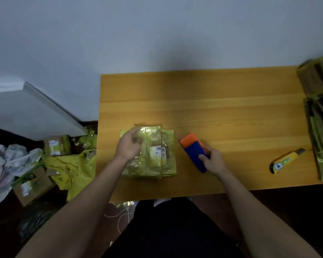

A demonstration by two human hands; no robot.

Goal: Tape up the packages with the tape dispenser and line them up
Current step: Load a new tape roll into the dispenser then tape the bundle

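A flat package wrapped in shiny yellow-green tape lies on the wooden table, left of centre, with a white label showing. My left hand rests on its left part, fingers curled loosely over the top. Just to the right, my right hand grips a blue and orange tape dispenser that rests on the table, apart from the package.
A yellow utility knife lies near the table's right front. Taped packages stand in a row along the right edge. On the floor at left lie cardboard boxes, yellow tape scraps and a grey bag.
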